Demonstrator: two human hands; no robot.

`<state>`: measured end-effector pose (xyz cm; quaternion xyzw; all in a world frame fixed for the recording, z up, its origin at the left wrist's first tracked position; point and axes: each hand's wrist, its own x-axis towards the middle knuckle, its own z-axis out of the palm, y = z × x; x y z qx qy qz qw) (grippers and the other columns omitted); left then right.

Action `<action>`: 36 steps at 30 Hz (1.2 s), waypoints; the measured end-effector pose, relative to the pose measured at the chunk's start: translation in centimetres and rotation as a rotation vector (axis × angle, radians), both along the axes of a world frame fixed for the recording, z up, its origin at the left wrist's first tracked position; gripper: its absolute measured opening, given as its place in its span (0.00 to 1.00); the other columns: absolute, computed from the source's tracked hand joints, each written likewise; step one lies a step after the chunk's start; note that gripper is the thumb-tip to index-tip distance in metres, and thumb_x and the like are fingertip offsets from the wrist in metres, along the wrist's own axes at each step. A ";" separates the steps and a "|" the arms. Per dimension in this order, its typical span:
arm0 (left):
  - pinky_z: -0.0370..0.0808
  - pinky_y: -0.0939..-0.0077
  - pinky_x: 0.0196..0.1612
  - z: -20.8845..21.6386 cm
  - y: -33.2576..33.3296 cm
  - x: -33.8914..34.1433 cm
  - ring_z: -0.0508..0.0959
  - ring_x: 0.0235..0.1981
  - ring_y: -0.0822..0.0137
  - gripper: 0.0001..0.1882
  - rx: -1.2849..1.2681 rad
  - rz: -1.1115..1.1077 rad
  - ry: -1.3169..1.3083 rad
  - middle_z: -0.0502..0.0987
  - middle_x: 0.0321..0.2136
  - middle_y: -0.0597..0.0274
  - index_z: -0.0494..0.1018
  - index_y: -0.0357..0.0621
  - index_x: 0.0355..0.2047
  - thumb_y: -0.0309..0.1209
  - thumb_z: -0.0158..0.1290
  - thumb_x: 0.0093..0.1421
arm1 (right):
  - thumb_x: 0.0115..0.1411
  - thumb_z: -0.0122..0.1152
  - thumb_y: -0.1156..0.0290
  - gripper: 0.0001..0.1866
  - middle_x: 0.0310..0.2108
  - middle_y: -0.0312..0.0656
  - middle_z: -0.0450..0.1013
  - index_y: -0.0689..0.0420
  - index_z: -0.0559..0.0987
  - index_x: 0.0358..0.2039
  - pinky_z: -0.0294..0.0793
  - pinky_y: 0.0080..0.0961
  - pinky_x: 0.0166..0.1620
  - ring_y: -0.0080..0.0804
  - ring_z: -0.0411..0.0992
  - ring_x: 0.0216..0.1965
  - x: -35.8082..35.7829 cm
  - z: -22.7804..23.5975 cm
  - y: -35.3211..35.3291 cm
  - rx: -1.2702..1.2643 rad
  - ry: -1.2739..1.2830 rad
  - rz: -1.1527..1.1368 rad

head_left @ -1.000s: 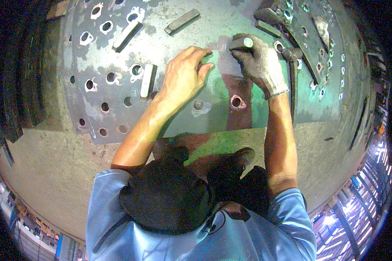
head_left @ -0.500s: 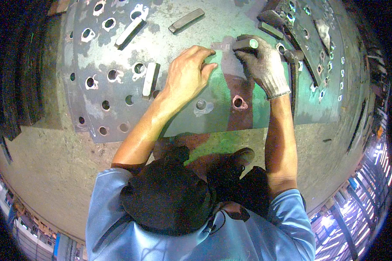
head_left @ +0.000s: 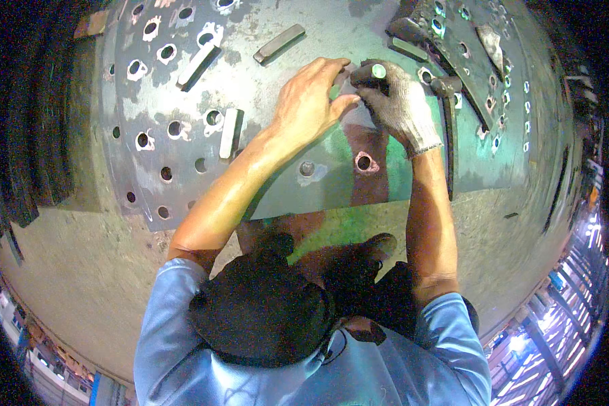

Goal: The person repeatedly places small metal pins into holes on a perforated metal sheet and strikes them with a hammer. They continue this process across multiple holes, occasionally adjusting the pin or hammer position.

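Note:
My right hand point(head_left: 399, 101), in a grey knit glove, grips a short round metal cylinder point(head_left: 375, 72) and presses it down on a large steel plate point(head_left: 271, 88) dotted with holes. My bare left hand point(head_left: 311, 101) lies right beside it, fingers spread and touching the plate, fingertips close against the glove and the cylinder. What sits beneath the fingertips is hidden. Two holes point(head_left: 364, 162) lie in the plate just below my hands.
Three flat metal bars point(head_left: 229, 133) lie loose on the plate to the left and above. A hammer point(head_left: 448, 122) lies at the right, beside a second perforated plate point(head_left: 480, 47). Concrete floor surrounds the plate. My knees and a shoe point(head_left: 379, 243) show below.
My left hand has slid right and up until it meets the gloved right hand. The view has shifted slightly, the right hand still on the cylinder.

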<state>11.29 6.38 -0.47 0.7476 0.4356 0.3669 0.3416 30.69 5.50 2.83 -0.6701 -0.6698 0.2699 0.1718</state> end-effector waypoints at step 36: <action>0.80 0.65 0.45 -2.7 2.2 2.2 0.83 0.41 0.51 0.18 0.149 -0.052 0.053 0.82 0.41 0.51 0.79 0.37 0.43 0.31 0.67 0.54 | 0.58 0.67 0.52 0.28 0.45 0.56 0.78 0.61 0.78 0.50 0.74 0.45 0.53 0.55 0.75 0.48 9.3 -3.8 -6.5 0.363 -0.618 -0.673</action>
